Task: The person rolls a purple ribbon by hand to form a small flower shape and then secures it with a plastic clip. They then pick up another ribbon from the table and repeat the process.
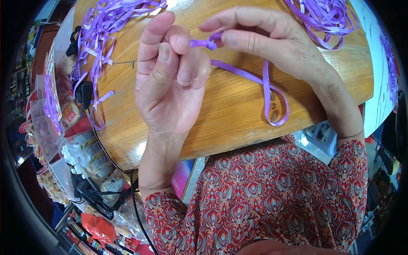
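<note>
Over the wooden table, my left hand (170,76) is raised palm up, its fingertips closed on a purple ribbon (238,71). A small knot or loop (211,45) in the ribbon stands out just beyond those fingertips. To its right, my right hand (278,42) has the ribbon between thumb and fingers, which partly hide it. Below the hands, the ribbon's length runs rightward and bends into a loose loop on the tabletop.
A tangled pile of purple ribbons (117,17) lies at the table's far left, another heap (325,17) at the far right. A thin metal hook (129,62) sits on the wooden table (229,114). Left of it are packaged goods (91,157), black cables and a red bag (97,227).
</note>
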`<state>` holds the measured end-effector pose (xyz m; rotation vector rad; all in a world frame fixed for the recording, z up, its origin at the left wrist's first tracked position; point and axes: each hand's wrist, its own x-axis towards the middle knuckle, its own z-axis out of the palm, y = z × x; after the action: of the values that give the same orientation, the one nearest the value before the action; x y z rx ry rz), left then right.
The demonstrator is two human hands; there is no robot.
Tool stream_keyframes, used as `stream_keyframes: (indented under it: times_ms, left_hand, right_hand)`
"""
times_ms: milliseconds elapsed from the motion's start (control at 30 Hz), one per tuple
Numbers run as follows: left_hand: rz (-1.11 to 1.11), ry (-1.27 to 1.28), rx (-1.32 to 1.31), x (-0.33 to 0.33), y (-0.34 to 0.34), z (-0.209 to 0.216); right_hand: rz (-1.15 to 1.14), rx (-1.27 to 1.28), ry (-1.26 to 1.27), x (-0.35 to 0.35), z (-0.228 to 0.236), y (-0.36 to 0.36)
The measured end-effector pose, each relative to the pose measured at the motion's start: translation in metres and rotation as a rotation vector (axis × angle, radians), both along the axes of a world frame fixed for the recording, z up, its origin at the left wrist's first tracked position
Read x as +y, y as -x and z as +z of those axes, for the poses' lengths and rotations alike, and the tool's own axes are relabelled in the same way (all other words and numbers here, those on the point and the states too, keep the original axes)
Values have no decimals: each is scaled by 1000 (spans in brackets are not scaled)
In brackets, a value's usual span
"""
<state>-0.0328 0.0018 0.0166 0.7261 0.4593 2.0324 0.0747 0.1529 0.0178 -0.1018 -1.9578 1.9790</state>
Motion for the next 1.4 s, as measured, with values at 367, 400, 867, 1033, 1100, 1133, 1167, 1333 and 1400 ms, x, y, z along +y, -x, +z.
stream_keyframes:
  times_ms: [367, 400, 867, 1033, 1100, 1133, 1167, 1333, 1400]
  left_hand:
    - [594, 445, 746, -4, -9, -1]
    - [598, 449, 748, -4, -7, -1]
    - [347, 658, 276, 3, -18, 10]
    - [414, 538, 491, -4, -14, 5]
    - [418, 506, 552, 3, -16, 5]
    - [422, 545, 509, -1, -14, 7]
    - [427, 583, 466, -5, -13, 7]
    - [423, 582, 429, -1, -18, 10]
    - [411, 567, 413, 1, -18, 10]
  right_hand:
    - [-22, 81, -484, 3, 28, -14]
    - [-82, 132, -839, 4, 34, -15]
    - [-321, 1138, -956, 24, -20, 28]
    - [-196, 235, -883, 5, 23, -3]
    - [-283, 1143, -1120, 33, -12, 26]
    - [-275, 1153, -1111, 25, 1, 18]
    - [-178, 606, -773, 12, 23, 0]
    - [213, 977, -264, 35, -6, 31]
    - [252, 980, -256, 42, -11, 29]
